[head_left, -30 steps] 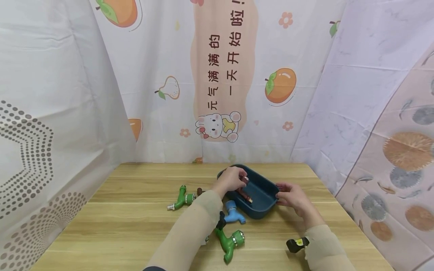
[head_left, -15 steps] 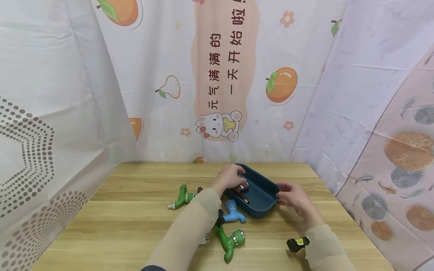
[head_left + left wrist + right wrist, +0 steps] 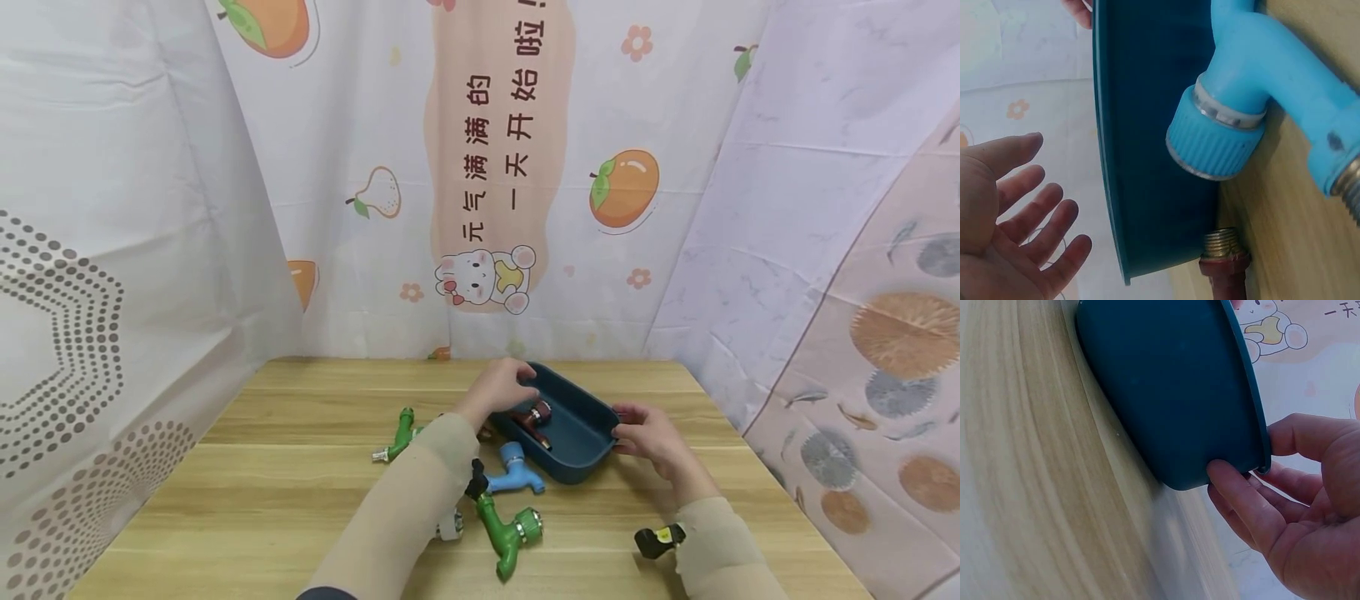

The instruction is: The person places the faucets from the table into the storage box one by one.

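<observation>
A dark red faucet point(image 3: 534, 417) lies inside the dark blue plastic bin point(image 3: 581, 417). Over the bin's far left rim is my left hand point(image 3: 497, 392), its fingers spread apart and holding nothing; the left wrist view shows the fingers point(image 3: 1054, 234) clear of the bin wall. My right hand point(image 3: 651, 435) grips the bin's right end, the thumb at the rim and fingers against the outer wall point(image 3: 1216, 425). A blue faucet point(image 3: 517, 468) lies against the bin's near side. Beside it, the threaded end of another dark red faucet point(image 3: 1225, 269) shows, mostly hidden by my arm in the head view.
A green faucet point(image 3: 504, 533) lies in front of the blue one, with a greyish-white faucet point(image 3: 450, 527) partly under my left sleeve. Farther left is another green faucet point(image 3: 403, 433). Black wrist devices point(image 3: 658, 542) sit at my sleeves. Curtains surround the wooden table point(image 3: 300, 467).
My left hand has let go of the dark red faucet, which now rests in the bin, and has drawn up and left. My right hand stays on the bin.
</observation>
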`<action>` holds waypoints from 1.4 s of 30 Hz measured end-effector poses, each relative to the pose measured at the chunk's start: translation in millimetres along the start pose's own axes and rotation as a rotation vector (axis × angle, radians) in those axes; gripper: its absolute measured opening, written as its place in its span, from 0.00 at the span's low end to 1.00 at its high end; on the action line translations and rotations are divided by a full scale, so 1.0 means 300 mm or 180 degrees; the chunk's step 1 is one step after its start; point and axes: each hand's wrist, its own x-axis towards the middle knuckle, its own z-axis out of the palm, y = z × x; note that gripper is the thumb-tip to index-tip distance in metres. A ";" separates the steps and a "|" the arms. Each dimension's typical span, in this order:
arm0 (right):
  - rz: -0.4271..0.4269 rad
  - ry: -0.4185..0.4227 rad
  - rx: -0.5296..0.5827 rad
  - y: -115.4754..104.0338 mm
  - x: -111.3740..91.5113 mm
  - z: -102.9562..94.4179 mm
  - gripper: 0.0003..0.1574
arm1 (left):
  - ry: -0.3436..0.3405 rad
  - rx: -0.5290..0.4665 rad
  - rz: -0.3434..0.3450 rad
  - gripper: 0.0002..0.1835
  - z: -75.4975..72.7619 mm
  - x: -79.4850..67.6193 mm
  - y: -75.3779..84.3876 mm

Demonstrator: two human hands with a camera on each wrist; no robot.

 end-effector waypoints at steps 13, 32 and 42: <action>0.0040 -0.0007 0.0009 -0.001 -0.014 0.007 0.34 | 0.0039 -0.0074 0.0156 0.20 -0.044 -0.021 -0.015; 0.0006 -0.0004 -0.0011 -0.005 -0.008 0.004 0.34 | -0.0081 -0.0158 0.0355 0.20 -0.143 -0.077 -0.031; -0.0013 -0.0020 0.0014 0.000 0.002 -0.001 0.34 | -0.0103 -0.0085 0.0522 0.19 -0.174 -0.114 -0.027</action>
